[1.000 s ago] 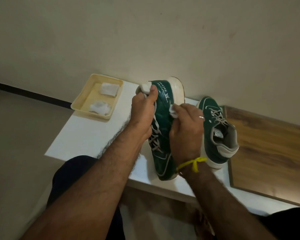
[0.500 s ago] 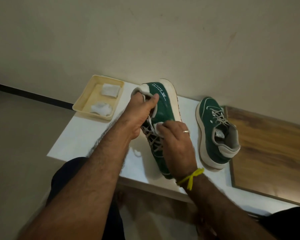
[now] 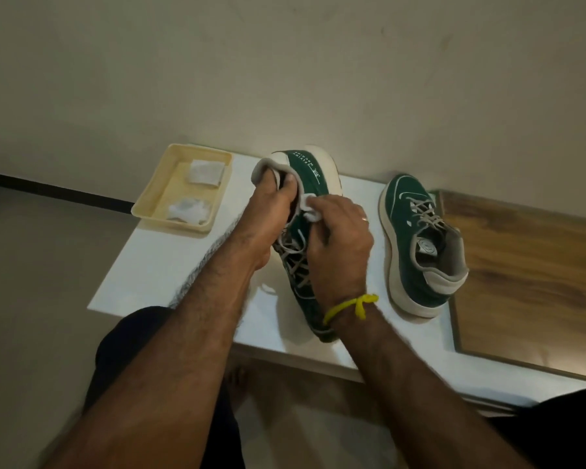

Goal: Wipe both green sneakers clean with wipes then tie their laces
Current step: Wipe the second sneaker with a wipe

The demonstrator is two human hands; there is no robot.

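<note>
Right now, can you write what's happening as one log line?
step: wiping first sneaker | left hand: grips held sneaker collar | right hand: presses wipe on it | second sneaker: on table

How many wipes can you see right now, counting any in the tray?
3. Two lie in the cream tray: a folded wipe at the far end, a crumpled wipe nearer. A third wipe is pressed by the right hand against the held sneaker. Others may be hidden.
</note>
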